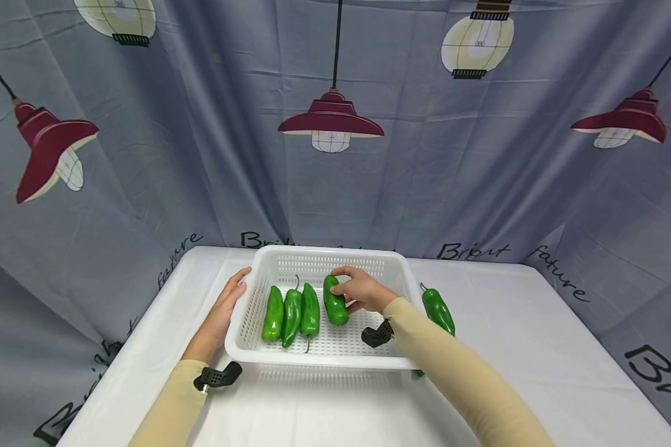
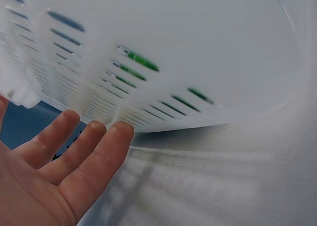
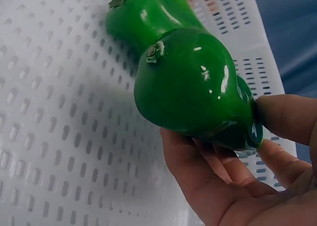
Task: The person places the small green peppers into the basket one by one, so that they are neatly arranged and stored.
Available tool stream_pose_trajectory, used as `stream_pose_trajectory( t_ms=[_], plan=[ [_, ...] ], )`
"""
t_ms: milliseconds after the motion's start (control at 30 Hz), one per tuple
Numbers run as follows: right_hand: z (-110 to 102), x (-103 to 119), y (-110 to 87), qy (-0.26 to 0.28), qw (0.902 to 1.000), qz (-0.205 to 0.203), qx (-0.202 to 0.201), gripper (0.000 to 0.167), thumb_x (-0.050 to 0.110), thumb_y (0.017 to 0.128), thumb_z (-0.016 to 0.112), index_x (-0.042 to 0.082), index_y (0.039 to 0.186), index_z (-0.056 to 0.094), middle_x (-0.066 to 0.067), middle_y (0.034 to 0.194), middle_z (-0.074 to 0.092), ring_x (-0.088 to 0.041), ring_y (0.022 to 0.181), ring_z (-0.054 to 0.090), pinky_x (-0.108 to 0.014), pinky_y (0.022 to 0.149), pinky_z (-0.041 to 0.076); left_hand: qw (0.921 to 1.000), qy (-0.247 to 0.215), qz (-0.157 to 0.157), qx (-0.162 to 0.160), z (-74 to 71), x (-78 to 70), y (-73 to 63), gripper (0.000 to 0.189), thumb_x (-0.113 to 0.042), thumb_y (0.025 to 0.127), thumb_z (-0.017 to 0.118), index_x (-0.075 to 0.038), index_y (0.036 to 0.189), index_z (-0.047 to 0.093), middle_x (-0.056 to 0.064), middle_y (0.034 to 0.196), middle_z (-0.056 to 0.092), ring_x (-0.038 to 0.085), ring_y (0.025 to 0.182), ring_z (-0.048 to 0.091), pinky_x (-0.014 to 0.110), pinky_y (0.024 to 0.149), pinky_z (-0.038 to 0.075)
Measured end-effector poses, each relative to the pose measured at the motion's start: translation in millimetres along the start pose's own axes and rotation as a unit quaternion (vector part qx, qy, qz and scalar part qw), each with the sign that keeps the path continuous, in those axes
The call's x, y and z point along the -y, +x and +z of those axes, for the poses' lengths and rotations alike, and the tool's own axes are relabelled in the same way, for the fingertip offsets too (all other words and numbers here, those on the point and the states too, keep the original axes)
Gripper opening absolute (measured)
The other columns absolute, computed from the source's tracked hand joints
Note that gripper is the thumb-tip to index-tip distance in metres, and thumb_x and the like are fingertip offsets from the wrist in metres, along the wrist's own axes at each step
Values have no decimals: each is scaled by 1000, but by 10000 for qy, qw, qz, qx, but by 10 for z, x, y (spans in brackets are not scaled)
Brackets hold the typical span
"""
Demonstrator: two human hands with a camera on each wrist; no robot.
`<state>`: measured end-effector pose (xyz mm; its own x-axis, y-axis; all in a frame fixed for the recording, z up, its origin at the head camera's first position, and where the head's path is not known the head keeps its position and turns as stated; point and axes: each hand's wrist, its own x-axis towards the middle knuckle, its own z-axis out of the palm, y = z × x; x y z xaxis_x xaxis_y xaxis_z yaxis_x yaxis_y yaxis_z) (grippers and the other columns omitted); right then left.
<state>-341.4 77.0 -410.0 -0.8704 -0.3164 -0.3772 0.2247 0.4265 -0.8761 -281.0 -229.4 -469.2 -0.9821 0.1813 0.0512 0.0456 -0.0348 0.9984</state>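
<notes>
My right hand grips a glossy green pepper inside a white perforated plastic basket. In the right wrist view, thumb and fingers curl round one end of this pepper, and its stub of a stem faces the camera. To its left, three more green peppers lie side by side, lengthwise, on the basket floor. At the basket's left rim is my left hand, its fingers along the outside. The left wrist view shows those fingers loosely extended beside the slotted wall.
Right of the basket, another green pepper lies on the white-covered table, partly behind my right sleeve. A bit of green shows at the basket's front right corner. A grey-blue printed curtain hangs behind the table.
</notes>
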Motion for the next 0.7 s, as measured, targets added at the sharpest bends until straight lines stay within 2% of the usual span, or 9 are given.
stream_pose_trajectory(
  t_ms=[67,133,333,400,700],
  plan=[
    [21,-5,6,-37,10000,14,-41,53,9,101,61,11,151,44,-21,129,61,-22,82,66,-41,71,61,10000,-8,9,-3,1,-1,-3,56,-40,112,25,-19,162,12,14,168,22,39,150,29,16,98,47],
    [38,-10,12,-61,9999,49,-81,53,8,100,62,12,151,45,-21,128,62,-21,80,65,-40,70,61,10000,3,11,-2,2,-3,-6,55,-40,112,25,-19,162,12,14,168,22,36,150,31,15,98,47],
    [80,-29,32,-146,9998,101,-109,53,9,100,63,11,150,45,-20,123,64,-23,78,65,-41,69,61,10000,-12,14,15,-3,0,-3,55,-39,112,25,-19,162,12,14,168,23,3,132,47,15,99,46],
    [90,-34,36,-178,9997,114,-107,53,9,100,63,11,150,46,-21,122,64,-24,80,67,-42,70,61,10000,-57,31,34,-6,3,-1,55,-39,112,26,-18,162,12,14,168,23,-4,125,49,15,99,46],
    [139,-46,42,-360,9992,141,-107,51,9,99,63,9,148,47,-21,120,65,-27,82,67,-44,70,61,9999,-119,93,70,-20,21,11,56,-40,112,26,-17,162,12,15,167,22,-8,123,51,14,98,46]
  ],
)
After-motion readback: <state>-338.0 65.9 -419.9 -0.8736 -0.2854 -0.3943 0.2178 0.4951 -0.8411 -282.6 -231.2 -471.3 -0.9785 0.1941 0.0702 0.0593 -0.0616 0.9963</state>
